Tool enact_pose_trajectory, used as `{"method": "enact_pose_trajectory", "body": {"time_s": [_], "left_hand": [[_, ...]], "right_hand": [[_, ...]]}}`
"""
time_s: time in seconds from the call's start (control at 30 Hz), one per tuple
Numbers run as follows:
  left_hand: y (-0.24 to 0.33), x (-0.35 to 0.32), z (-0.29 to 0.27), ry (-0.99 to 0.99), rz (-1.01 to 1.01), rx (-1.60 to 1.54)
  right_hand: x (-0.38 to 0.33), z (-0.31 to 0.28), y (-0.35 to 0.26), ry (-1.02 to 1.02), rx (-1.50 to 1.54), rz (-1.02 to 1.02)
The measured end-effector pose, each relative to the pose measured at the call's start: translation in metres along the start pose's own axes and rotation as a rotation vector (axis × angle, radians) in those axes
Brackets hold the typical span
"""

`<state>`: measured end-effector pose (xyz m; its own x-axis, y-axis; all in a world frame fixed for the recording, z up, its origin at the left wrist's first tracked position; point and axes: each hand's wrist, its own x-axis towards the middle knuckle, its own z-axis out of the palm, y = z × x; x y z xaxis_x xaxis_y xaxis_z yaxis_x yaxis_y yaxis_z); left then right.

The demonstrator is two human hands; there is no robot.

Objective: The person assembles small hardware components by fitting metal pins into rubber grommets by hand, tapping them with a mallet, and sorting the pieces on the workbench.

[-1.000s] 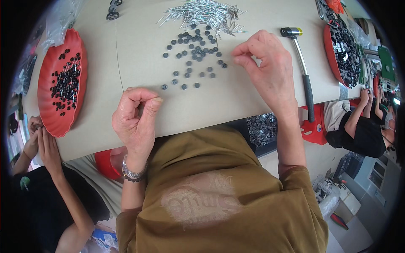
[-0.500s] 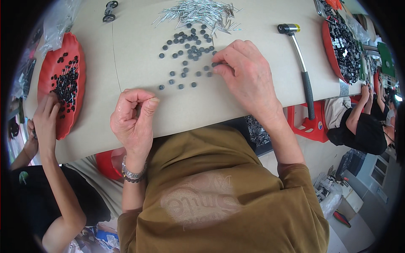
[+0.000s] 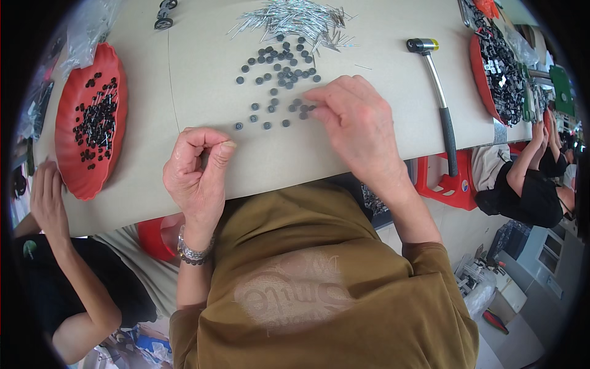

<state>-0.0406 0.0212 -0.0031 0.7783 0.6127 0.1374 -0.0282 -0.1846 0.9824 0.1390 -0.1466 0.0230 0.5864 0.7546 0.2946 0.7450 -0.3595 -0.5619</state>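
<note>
My left hand (image 3: 198, 172) is closed at the table's near edge, thumb pressed against the curled fingers. Whatever it may hold is hidden. My right hand (image 3: 359, 123) reaches over the table with thumb and forefinger apart, slightly blurred. Close to its fingertips sits a small cluster of round black wheels (image 3: 303, 115). More black wheels (image 3: 284, 75) lie scattered loosely between my hands and the back of the table. Behind them is a heap of thin silver metal pins (image 3: 295, 21).
A mallet (image 3: 444, 107) lies at right, its handle overhanging the edge. Red trays hold pin-and-wheel pieces (image 3: 98, 123) at left and black parts (image 3: 504, 77) at right. A wheeled piece (image 3: 164, 15) stands far left. A co-worker's hand (image 3: 49, 200) rests beside the left tray.
My right hand has shifted slightly nearer, and its fingers have parted from the black wheel they pinched. My left hand keeps its grip. The co-worker's hand has withdrawn from the left tray.
</note>
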Motion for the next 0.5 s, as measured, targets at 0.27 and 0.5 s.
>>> {"method": "enact_pose_trajectory", "body": {"time_s": [0.27, 0.5], "left_hand": [[0.0002, -0.0001, -0.0001, 0.006, -0.016, 0.014], [0.0018, 0.0029, 0.0037, 0.032, 0.013, 0.029]], "right_hand": [[0.0051, -0.0053, 0.0075, -0.038, 0.037, 0.051], [0.0022, -0.0002, 0.0056, -0.027, 0.068, 0.023]]}}
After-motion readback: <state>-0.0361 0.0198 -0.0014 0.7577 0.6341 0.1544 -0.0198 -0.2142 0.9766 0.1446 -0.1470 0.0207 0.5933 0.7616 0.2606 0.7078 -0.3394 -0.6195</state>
